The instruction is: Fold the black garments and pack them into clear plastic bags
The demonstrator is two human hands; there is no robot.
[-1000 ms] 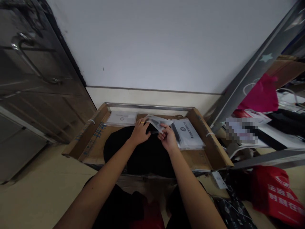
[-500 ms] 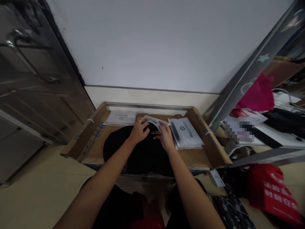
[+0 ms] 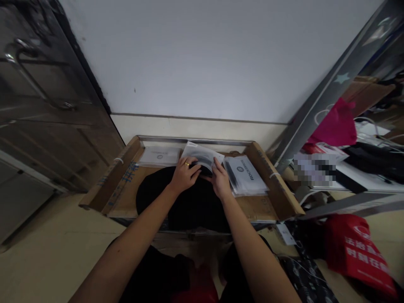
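A translucent plastic bag (image 3: 202,155) with something dark inside is held between both hands, above a pile of black cloth (image 3: 195,204). My left hand (image 3: 185,174), with a gold ring, grips the bag's near left edge with bent fingers. On the right edge, my right hand (image 3: 220,179) pinches the bag with its thumb on top. To the right lies a stack of printed translucent bags (image 3: 247,176). Another printed bag (image 3: 160,156) lies flat at the back left. All of this rests in a shallow cardboard tray (image 3: 124,191).
A metal door with a handle (image 3: 38,86) stands at the left, and a pale wall (image 3: 202,63) rises behind the tray. At the right are a grey post (image 3: 331,84), a cluttered white shelf (image 3: 375,172) and a red bag (image 3: 360,248) on the floor.
The bag between my hands has been raised and spread flatter, so more of its surface shows. Both hands have closed in on its edges. The view has shifted slightly.
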